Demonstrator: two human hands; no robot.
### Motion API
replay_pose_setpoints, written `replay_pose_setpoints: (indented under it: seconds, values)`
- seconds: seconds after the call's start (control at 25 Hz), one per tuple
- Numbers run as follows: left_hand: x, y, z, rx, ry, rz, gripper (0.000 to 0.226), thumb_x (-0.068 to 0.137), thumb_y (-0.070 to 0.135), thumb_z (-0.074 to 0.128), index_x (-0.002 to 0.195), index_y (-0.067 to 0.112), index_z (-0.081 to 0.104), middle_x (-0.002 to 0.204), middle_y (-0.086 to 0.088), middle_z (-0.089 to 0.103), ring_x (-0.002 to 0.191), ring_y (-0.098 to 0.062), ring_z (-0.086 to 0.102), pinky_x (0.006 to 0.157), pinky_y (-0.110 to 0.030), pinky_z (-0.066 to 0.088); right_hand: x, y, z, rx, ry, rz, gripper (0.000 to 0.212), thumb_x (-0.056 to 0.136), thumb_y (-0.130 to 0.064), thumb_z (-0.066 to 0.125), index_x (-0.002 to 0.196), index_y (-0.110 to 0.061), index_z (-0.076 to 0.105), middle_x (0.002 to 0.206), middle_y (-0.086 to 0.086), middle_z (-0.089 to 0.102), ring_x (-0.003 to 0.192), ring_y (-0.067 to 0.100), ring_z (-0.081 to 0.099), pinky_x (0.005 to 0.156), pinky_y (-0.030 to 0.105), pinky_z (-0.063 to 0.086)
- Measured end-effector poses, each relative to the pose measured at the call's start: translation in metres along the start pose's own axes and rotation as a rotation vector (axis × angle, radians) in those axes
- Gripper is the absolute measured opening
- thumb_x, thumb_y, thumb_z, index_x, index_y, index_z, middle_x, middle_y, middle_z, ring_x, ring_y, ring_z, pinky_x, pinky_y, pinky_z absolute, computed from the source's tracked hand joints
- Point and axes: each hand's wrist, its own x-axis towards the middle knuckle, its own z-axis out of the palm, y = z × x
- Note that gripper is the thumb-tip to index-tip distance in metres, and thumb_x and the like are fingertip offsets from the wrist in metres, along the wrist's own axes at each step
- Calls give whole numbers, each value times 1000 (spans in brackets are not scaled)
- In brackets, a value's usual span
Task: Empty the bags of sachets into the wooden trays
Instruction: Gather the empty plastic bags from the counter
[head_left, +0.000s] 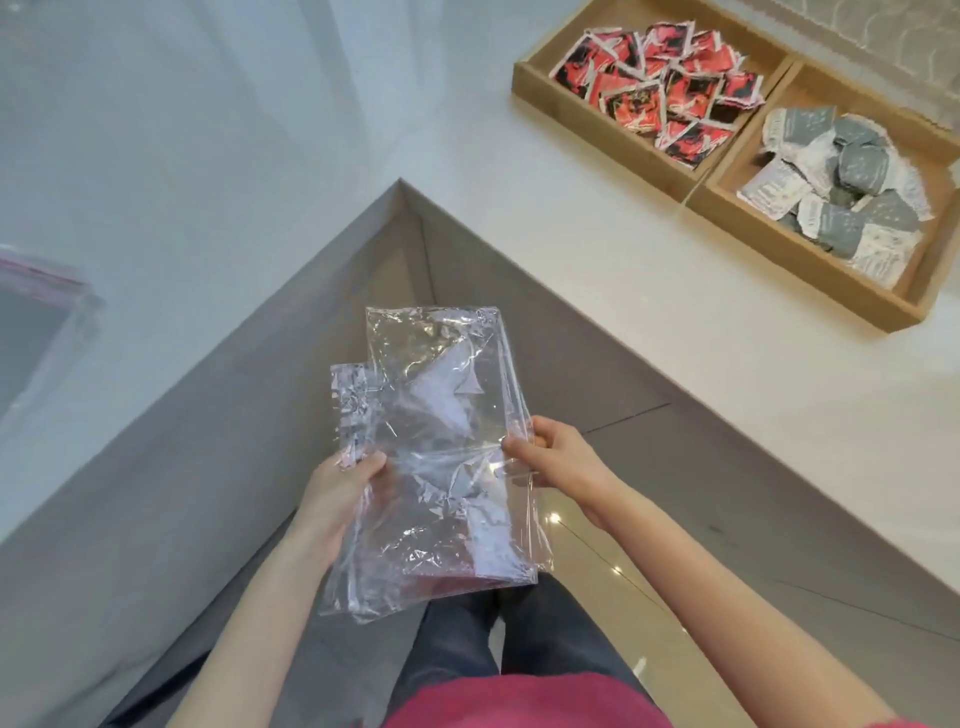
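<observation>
The clear bags (436, 447), crumpled and see-through, are held flat in the air in front of the person, over the corner where two white counters meet. They look like two or more sheets stacked with edges offset; how many cannot be told. No sachets show inside them.

The left hand (343, 488) grips the bags at their left edge, thumb on top and fingers beneath the plastic, clamped on it. The right hand (558, 457) pinches the right edge, thumb and fingers closed on the plastic.

Up and to the right, on the right counter (597, 260), sit two wooden trays side by side, touching. The nearer-left tray (535, 78) holds a heap of red sachets (670, 88) printed in red, black and white. The right tray (810, 254) holds grey sachets (841, 182), some showing white backs.

On the left counter (182, 182), at the frame's left edge, lies another clear bag with a reddish strip (36, 306), blurred.

Below the bags are dark trousers (519, 629), a pink top (519, 701) and a glossy tiled floor (623, 571).
</observation>
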Motion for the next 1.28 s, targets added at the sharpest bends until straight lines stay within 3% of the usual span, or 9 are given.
replay_pose_setpoints:
  seconds: [0.36,0.56,0.68,0.76,0.88,1.04,1.12,1.2,1.28]
  values:
    - [101,-60,-5,-4,62,-43,42,81,17,63,121,9,53,124,-9,57,116,-25,52,100,-33,36,107,58,27,-112,-37,184,28,86,-25,55,112,-15,54,85,-3,60,69,10,53,66,25,44]
    - [171,-111,2,10,80,-140,25,82,16,62,105,13,54,121,-14,56,103,-23,51,86,-27,32,181,120,51,-58,37,278,12,88,-22,51,98,-15,54,83,4,60,74,18,53,69,28,42]
    - [214,-138,5,29,88,-151,21,82,9,60,103,9,55,103,-14,60,87,-21,53,76,-24,36,222,152,65,-51,49,319,1,87,-18,51,88,-18,52,99,16,66,80,21,55,71,31,45]
    - [246,-155,4,59,103,-156,10,84,4,55,93,2,58,68,-3,64,60,-9,56,55,-16,40,250,173,73,-48,57,326,5,88,-17,49,94,-18,48,105,21,67,81,24,56,77,37,47]
    - [291,-175,0,79,132,-191,16,84,2,54,99,-3,56,56,-4,58,28,1,46,31,-10,34,287,195,81,-68,44,296,21,88,-12,51,105,-18,42,82,10,66,82,28,58,87,42,49]
    - [337,-191,0,120,196,-186,24,78,7,63,100,2,55,94,-17,62,48,-10,63,43,-16,51,330,217,91,-154,117,277,20,79,-9,56,77,-28,48,76,5,64,92,33,66,93,47,50]
    - [357,-199,1,194,237,-164,46,74,10,68,115,1,48,108,-18,63,80,-29,68,72,-33,59,345,221,95,-158,120,297,20,81,-6,54,72,-24,49,67,1,60,75,26,66,90,44,52]
    - [367,-203,5,273,265,-143,69,74,11,68,133,3,33,120,-20,59,104,-35,60,92,-46,49,359,224,99,-156,123,321,20,83,-6,53,70,-21,50,68,1,59,66,21,63,88,42,54]
    - [368,-204,8,366,246,-111,74,75,11,67,137,3,26,125,-19,56,113,-35,55,96,-45,45,367,227,102,-214,119,316,16,83,-12,54,71,-22,50,88,8,65,86,27,66,92,41,52]
